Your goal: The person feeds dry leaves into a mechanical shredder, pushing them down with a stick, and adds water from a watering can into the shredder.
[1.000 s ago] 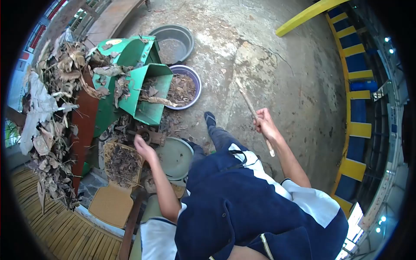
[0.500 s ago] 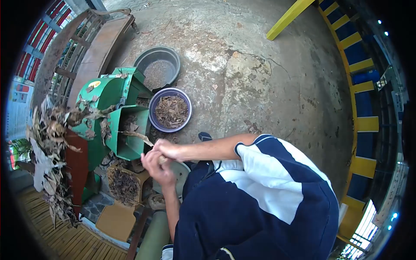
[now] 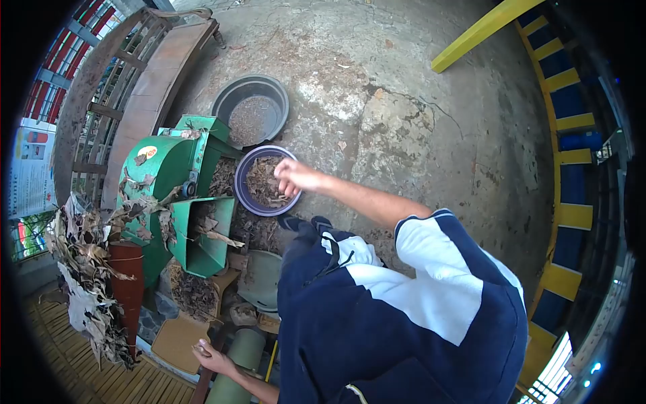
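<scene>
The right hand (image 3: 296,179) is held over the rim of the purple basin (image 3: 241,194), its fingers curled; whether anything is gripped cannot be told. Dry leaves (image 3: 261,182) are contained in that basin, which is set between the grey basin (image 3: 284,102) and the green chute (image 3: 227,232). Wide room is offered rightward by the concrete floor (image 3: 410,161). The left hand (image 3: 215,359), fingers bent, contents unclear, is closely flanked by the tan seat (image 3: 179,343) and green cylinder (image 3: 245,360)

Item at left hand (image 3: 214,358) too small to tell; right hand (image 3: 298,178) hides some leaves (image 3: 261,180); yellow beam (image 3: 479,34) cut off at top.
</scene>
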A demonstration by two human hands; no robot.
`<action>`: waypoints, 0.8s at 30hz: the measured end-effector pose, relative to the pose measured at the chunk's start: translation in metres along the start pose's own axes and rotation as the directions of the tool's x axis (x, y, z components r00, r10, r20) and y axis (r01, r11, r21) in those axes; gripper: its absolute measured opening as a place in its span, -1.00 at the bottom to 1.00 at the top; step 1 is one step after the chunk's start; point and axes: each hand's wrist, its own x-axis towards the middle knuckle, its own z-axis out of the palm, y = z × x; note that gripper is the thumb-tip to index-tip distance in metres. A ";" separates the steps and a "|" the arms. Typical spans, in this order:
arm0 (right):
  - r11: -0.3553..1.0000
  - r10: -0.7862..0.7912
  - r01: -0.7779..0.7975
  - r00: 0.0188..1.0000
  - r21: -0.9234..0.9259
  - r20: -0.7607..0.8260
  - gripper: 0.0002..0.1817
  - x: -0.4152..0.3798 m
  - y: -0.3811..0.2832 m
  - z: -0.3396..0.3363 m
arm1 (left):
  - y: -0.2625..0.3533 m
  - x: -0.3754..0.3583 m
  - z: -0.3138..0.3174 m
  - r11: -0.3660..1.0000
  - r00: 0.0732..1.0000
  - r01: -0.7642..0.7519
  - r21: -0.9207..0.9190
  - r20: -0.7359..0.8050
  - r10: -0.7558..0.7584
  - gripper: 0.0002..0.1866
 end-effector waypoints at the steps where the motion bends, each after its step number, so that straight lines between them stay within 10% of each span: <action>1: 1.000 -0.009 0.009 1.000 0.025 -0.015 -0.67 0.006 -0.014 -0.008 | -0.009 0.001 0.006 1.000 1.000 0.001 -0.007 0.001 -0.001 -0.60; 11: 0.993 -0.050 0.073 0.970 0.089 -0.239 -0.66 0.012 -0.039 -0.059 | 0.010 0.031 0.135 0.954 0.856 0.261 -0.150 0.492 -0.157 -0.51; 24: 0.997 0.032 -0.011 0.963 0.078 -0.269 -0.63 0.044 -0.053 -0.159 | 0.011 0.000 0.213 0.922 0.754 0.383 -0.052 0.594 -0.279 -0.50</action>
